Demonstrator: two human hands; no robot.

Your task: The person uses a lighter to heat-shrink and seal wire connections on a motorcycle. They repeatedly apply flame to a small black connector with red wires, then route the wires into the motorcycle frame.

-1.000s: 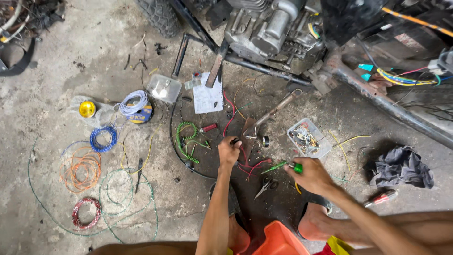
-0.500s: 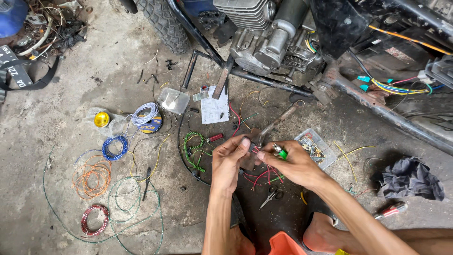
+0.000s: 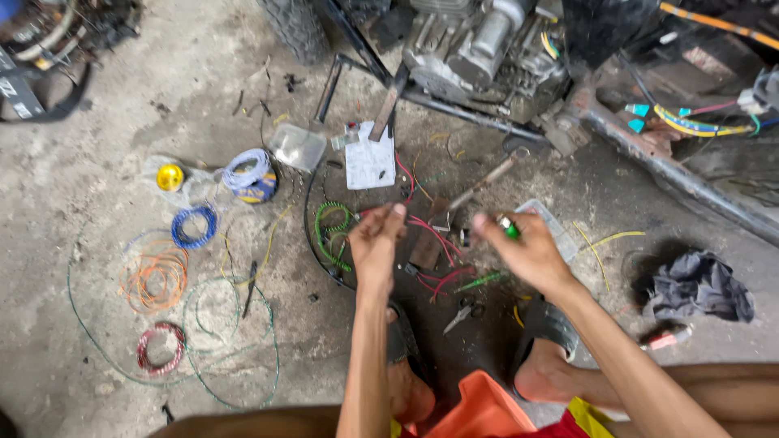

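Note:
My left hand (image 3: 377,243) hovers over a tangle of red wires (image 3: 434,243) on the concrete floor, fingertips pinched together; whatever they pinch is too thin to make out. My right hand (image 3: 527,251) is a hand's width to the right, holding a small green object (image 3: 509,229) between thumb and fingers. A green wire coil (image 3: 333,231) lies just left of my left hand. Small pliers (image 3: 458,312) lie on the floor below and between the hands.
Orange (image 3: 154,276), blue (image 3: 195,227) and red (image 3: 161,347) wire coils lie left. A white card (image 3: 369,158), clear box (image 3: 298,146) and engine (image 3: 479,49) are ahead. A clear tray (image 3: 545,221), grey rag (image 3: 698,284) and red-handled screwdriver (image 3: 667,337) lie right.
One second ago the hands were apart, then they met around the green object. Now they have drawn apart again, the left moving left and the right moving right.

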